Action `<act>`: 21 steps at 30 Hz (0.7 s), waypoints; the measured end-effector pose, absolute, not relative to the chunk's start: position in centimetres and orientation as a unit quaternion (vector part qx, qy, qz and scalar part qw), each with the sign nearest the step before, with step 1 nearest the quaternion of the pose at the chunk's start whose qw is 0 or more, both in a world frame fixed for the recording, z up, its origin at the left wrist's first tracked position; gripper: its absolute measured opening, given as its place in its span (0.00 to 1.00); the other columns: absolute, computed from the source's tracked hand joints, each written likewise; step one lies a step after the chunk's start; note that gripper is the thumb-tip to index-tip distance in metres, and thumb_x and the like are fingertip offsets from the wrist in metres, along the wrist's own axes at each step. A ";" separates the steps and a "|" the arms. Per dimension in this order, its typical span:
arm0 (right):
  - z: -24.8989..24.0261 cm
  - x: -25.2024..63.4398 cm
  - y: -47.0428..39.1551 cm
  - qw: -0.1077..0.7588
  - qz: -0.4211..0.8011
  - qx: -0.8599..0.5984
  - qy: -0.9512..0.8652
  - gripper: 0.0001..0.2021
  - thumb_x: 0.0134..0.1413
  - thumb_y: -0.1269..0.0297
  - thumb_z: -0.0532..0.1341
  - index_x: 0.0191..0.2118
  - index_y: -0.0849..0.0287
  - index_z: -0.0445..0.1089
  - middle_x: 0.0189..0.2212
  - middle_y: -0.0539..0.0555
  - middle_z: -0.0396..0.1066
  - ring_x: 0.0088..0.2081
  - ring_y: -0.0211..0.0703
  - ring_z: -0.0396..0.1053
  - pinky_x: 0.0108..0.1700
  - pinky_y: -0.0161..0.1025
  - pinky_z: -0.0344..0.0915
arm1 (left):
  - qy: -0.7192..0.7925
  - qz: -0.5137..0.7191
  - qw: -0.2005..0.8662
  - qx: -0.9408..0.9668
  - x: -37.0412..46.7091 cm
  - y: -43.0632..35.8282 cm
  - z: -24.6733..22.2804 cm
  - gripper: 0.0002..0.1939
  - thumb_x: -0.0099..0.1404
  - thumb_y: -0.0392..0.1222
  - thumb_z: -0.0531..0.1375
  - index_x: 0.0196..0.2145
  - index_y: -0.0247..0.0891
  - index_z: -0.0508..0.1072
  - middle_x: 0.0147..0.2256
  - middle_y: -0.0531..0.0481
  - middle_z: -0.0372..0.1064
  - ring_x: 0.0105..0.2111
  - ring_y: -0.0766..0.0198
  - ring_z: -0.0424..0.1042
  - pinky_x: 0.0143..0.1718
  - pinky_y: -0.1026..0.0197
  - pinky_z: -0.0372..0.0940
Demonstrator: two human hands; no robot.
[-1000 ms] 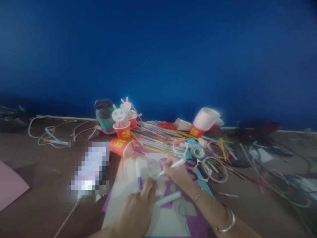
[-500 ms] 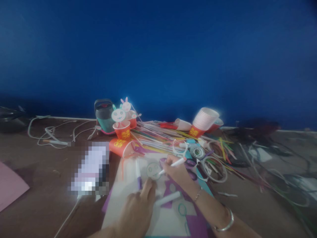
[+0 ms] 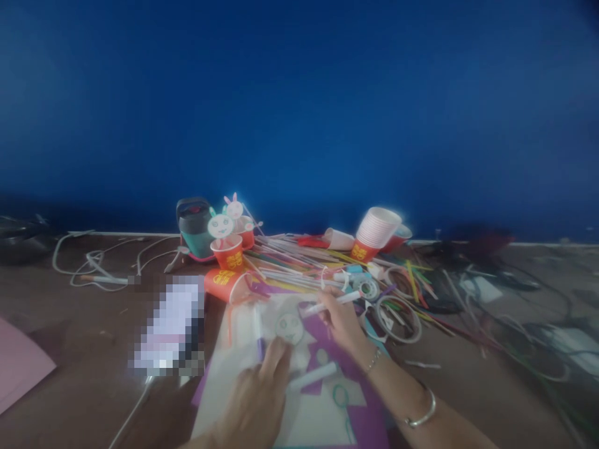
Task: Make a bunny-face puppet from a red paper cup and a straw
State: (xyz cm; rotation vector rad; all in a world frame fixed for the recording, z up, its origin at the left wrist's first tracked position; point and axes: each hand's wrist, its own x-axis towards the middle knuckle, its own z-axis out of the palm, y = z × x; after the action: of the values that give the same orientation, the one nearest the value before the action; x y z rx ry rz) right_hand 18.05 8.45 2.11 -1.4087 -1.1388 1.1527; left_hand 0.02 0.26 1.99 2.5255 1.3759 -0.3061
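My right hand [image 3: 339, 318] is closed round a white marker [image 3: 344, 299] with a reddish end, above the upper right of the disc. A round white paper face [image 3: 289, 325] with green outline, eyes and mouth lies on white paper [image 3: 224, 374]. The fingertips of my left hand [image 3: 257, 393] are held together on the face's lower edge, keeping it against the paper. A white marker with a purple end [image 3: 259, 340] lies left of the face. Another white marker [image 3: 312, 376] lies just right of my left fingers. Purple paper [image 3: 369, 424] shows underneath.
Orange paper cups [image 3: 228, 285], several thin sticks [image 3: 285, 255] and paper rabbit faces [image 3: 221, 225] stand or lie behind. A cup stack [image 3: 379, 229], tape rolls [image 3: 367, 289], a teal-black container [image 3: 194, 231], a blurred-out phone [image 3: 171, 324], cables [image 3: 96, 262] and pink paper [image 3: 21, 368] surround them.
My right hand has lifted the marker's tip off the face, moving up and right. My left hand stays on the face. The view has shifted slightly.
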 end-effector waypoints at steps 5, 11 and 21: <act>1.9 17.9 8.4 0.498 0.485 -0.561 -0.449 0.18 0.46 0.51 0.58 0.18 0.53 0.50 0.10 0.42 0.51 0.15 0.33 0.48 0.18 0.33 0.49 | 0.428 -0.098 0.147 0.886 -0.1 0.2 1.8 0.31 0.63 0.26 0.50 0.63 0.38 0.54 0.62 0.36 0.55 0.42 0.60 0.75 0.45 0.55 0.72; 1.8 17.9 8.4 0.516 0.495 -0.547 -0.435 0.19 0.46 0.51 0.60 0.17 0.53 0.51 0.09 0.43 0.53 0.14 0.32 0.49 0.18 0.32 0.49 | 0.384 -0.124 0.129 0.906 -0.1 -0.1 0.5 0.32 0.65 0.27 0.48 0.65 0.36 0.49 0.66 0.30 0.46 0.42 0.55 0.76 0.42 0.50 0.73; 0.6 17.6 7.8 0.460 0.491 -0.521 -0.526 0.12 0.44 0.62 0.62 0.22 0.56 0.57 0.15 0.43 0.57 0.18 0.32 0.52 0.20 0.31 0.51 | 0.387 -0.139 0.136 0.902 0.1 0.2 1.0 0.33 0.64 0.27 0.50 0.65 0.37 0.50 0.66 0.32 0.46 0.47 0.53 0.74 0.42 0.51 0.73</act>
State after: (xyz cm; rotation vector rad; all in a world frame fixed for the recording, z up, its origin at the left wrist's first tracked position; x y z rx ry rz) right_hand 17.56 7.81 0.58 -1.2821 -1.2947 1.2090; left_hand 0.14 0.24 0.95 2.6104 1.1196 -0.4012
